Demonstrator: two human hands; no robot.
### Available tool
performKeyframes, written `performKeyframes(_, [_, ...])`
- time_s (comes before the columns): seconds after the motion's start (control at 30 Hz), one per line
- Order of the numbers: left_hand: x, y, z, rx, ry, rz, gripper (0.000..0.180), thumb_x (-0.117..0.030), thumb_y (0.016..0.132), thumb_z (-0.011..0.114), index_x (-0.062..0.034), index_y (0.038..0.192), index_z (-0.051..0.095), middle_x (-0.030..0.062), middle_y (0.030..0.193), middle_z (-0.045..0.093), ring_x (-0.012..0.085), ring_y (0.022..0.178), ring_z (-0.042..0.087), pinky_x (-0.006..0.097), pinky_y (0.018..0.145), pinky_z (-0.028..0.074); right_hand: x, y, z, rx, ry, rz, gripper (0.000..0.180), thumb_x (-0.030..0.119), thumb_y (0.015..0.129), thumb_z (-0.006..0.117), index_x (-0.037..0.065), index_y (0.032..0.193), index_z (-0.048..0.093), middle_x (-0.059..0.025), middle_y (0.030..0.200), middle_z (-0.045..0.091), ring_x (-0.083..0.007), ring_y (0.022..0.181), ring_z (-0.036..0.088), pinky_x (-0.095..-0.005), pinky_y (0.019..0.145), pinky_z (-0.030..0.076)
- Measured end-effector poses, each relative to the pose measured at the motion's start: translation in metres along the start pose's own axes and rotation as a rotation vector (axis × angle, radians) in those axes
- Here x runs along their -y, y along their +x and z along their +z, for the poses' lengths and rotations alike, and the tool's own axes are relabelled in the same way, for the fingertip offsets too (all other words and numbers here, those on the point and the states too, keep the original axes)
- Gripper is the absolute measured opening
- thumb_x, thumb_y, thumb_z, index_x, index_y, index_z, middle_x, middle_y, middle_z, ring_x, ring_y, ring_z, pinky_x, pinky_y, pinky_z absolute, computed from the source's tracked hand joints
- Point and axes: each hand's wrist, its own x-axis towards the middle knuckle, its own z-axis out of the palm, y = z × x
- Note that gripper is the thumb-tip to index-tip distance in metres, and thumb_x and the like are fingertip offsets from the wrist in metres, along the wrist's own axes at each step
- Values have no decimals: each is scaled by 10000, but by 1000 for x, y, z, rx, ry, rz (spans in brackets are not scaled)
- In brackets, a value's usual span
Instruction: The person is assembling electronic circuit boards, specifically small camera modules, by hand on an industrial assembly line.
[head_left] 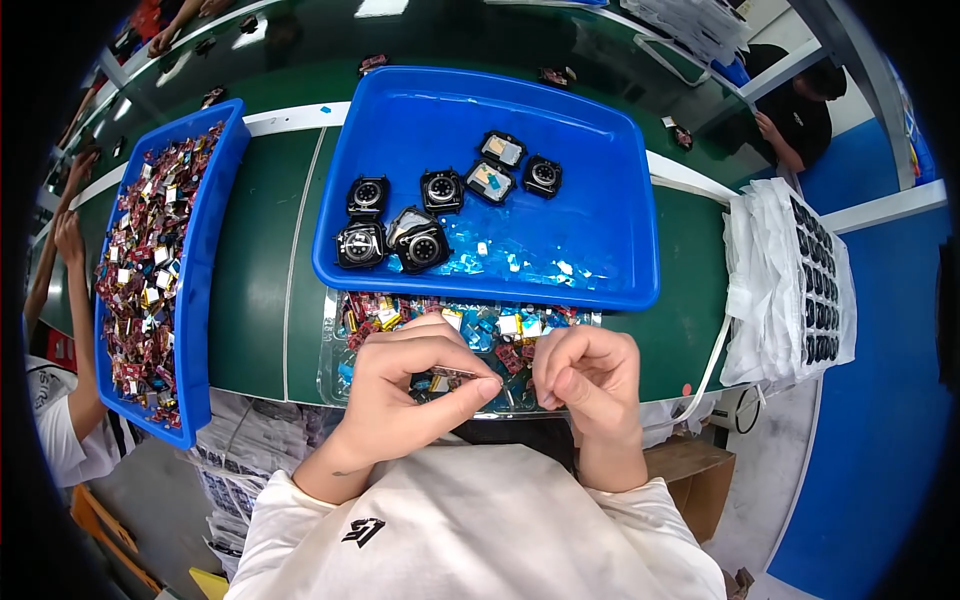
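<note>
My left hand (415, 385) is closed in a pinch around a small electronic part (448, 376), dark with a pale edge and partly covered by the fingers. Just to its right, my right hand (592, 375) has thumb and fingertips pressed together; anything between them is hidden. Both hands are held over a clear plastic tray (330, 350) at the table's front edge. In that tray lie loose red, white and yellow electronic pieces (383, 316) and scraps of blue film (482, 330).
Beyond my hands, a large blue bin (600, 285) holds several black watch housings (423, 246) and film scraps. A narrow blue bin (190, 330) of small parts stands left. White-wrapped stacked trays (765, 285) stand right. Co-workers sit at both sides; a dark green belt (450, 35) runs behind.
</note>
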Motion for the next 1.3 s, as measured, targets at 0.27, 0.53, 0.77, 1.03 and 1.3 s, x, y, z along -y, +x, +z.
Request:
performKeyframes(0.27, [-7, -8, -17, -135, -102, -45, 108, 59, 740, 721, 44, 846, 714, 130, 778, 677, 147, 683, 631, 230, 621, 477, 30, 25, -11, 323, -1162, -285, 301, -15, 765, 666, 29, 1062, 649, -93, 907, 670, -216, 754, 629, -358, 770, 486])
performKeyframes(0.53, [-3, -15, -26, -189, -113, 27, 112, 61, 751, 715, 60, 862, 701, 121, 779, 664, 142, 696, 620, 236, 626, 477, 25, 68, 15, 610, -1212, -190, 450, -55, 745, 577, 78, 1175, 577, -76, 923, 617, -260, 800, 610, -385, 663, 498])
performKeyframes(0.77, [-5, -18, -26, -236, -158, -4, 96, 77, 740, 705, 47, 831, 694, 126, 844, 656, 151, 749, 618, 233, 666, 473, 1, 123, 12, 408, -1477, -358, 297, 29, 712, 673, 50, 1003, 616, -110, 1068, 528, -295, 954, 537, -379, 803, 468])
performKeyframes(1.03, [-4, -19, -34, -269, -115, 26, 91, 43, 687, 715, 34, 772, 682, 158, 1065, 595, 56, 696, 537, 173, 622, 434, 30, 77, 12, 238, -617, 193, 103, -60, 768, 592, 4, 824, 535, -29, 822, 590, -100, 766, 560, -239, 647, 475])
performKeyframes(1.3, [-11, 4, -6, -213, 46, -14, 65, 39, 688, 703, 9, 701, 647, 136, 1084, 618, 36, 662, 549, 178, 581, 429, 2, 21, 11, -4, -468, -95, 262, -79, 846, 620, -66, 1107, 594, -117, 1042, 640, -118, 880, 619, -229, 735, 518])
